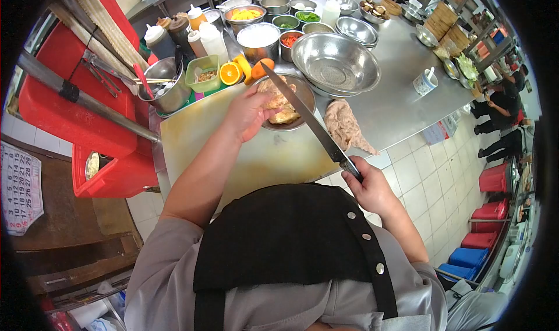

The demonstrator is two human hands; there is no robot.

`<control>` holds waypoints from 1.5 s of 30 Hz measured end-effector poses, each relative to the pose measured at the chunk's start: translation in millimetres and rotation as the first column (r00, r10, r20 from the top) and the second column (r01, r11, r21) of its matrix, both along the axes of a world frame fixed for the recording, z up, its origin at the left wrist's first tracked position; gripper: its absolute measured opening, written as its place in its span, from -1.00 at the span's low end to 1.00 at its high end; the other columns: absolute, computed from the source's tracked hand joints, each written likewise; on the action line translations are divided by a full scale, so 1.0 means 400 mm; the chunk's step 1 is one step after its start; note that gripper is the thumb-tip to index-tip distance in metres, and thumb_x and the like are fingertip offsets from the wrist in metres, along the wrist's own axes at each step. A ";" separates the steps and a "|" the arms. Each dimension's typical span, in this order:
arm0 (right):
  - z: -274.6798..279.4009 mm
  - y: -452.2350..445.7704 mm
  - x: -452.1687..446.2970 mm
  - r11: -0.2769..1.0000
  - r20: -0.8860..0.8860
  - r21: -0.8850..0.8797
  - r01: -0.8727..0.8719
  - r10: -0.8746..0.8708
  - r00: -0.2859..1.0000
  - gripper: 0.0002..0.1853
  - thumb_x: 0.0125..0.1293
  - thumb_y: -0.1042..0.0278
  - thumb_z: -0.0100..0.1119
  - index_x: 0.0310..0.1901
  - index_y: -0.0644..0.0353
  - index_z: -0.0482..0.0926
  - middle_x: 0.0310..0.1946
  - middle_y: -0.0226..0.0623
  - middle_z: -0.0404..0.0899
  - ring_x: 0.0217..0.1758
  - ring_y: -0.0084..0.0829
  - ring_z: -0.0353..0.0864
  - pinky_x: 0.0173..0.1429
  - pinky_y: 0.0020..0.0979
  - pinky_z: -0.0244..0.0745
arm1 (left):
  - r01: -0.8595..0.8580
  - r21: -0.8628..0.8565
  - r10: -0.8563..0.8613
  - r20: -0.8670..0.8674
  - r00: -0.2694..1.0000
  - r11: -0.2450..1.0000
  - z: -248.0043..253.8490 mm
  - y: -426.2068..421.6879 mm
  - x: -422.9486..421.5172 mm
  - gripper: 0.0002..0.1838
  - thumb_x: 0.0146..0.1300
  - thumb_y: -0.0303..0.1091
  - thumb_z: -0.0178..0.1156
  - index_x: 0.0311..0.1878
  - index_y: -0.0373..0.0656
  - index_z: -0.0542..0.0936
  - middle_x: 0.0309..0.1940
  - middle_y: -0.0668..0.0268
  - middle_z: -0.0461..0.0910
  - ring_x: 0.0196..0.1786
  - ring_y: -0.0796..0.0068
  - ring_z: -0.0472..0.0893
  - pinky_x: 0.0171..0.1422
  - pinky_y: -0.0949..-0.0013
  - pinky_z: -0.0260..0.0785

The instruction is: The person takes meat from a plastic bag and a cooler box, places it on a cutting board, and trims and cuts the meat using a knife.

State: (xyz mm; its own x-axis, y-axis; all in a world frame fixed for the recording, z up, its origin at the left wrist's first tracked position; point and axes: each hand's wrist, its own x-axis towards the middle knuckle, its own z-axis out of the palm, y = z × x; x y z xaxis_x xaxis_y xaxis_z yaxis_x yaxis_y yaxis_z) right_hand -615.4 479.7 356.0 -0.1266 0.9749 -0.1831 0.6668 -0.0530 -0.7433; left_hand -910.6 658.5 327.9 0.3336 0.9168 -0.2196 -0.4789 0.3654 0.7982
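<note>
My left hand point(249, 113) grips a piece of cooked meat point(271, 95), pale with browned patches, over a round metal bowl point(308, 101). More of the same meat shows low in the bowl. In my right hand point(372, 185) is the dark handle of a long knife point(304, 111). Its blade slants up and left across the bowl, the tip near an orange fruit point(263, 69). I cannot tell whether the blade touches the meat. Under my left forearm lies a worn cutting board point(195, 141). A crumpled beige cloth point(345, 124) rests right of the bowl.
A large steel colander point(336, 69) stands behind the bowl. Squeeze bottles point(214, 42), a green tub point(204, 74) and several ingredient bowls crowd the back left. A cup point(425, 83) sits at right. Red bins point(116, 171) flank the table's left; people point(503, 112) stand far right.
</note>
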 end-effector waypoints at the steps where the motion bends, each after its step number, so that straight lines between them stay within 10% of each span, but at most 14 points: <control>1: 0.000 0.000 0.000 1.000 0.010 0.004 -0.002 0.002 1.000 -0.68 0.48 0.28 0.22 0.18 0.16 0.51 -0.27 0.03 0.69 -0.16 0.00 0.74 -0.04 -0.17 0.61 | -0.003 0.010 0.003 -0.029 1.000 1.000 0.011 -0.003 0.002 -0.59 0.49 -0.48 0.10 0.36 -0.25 0.42 0.27 0.21 0.57 0.23 0.32 0.62 0.24 0.18 0.57; 25: 0.016 0.136 -0.100 0.965 0.309 0.251 -0.080 -0.002 0.951 -0.65 0.48 0.18 0.13 0.13 0.24 0.50 -0.26 0.17 0.68 -0.18 0.21 0.69 -0.06 0.09 0.59 | 0.184 -0.094 -0.195 -0.129 0.972 0.978 0.011 -0.073 0.069 -0.61 0.49 -0.36 0.15 0.34 -0.10 0.50 0.09 0.39 0.63 0.03 0.51 0.60 0.06 0.31 0.48; 45: 0.039 0.068 -0.039 0.982 0.106 0.176 -0.066 0.048 0.993 -0.62 0.47 0.26 0.19 0.21 0.26 0.48 -0.23 0.15 0.68 -0.07 0.17 0.68 0.00 -0.03 0.57 | -0.019 -0.002 0.019 0.053 0.998 1.000 -0.027 0.019 -0.022 -0.59 0.43 -0.51 0.07 0.33 -0.17 0.46 0.12 0.33 0.64 0.08 0.47 0.63 0.14 0.32 0.46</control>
State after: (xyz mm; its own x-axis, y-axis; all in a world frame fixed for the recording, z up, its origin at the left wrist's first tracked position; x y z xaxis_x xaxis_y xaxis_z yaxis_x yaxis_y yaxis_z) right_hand -630.9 506.7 371.4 -0.1724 0.9848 -0.0210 0.7370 0.1148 -0.6661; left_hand -919.3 666.1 317.2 0.3274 0.9228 -0.2031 -0.5270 0.3567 0.7714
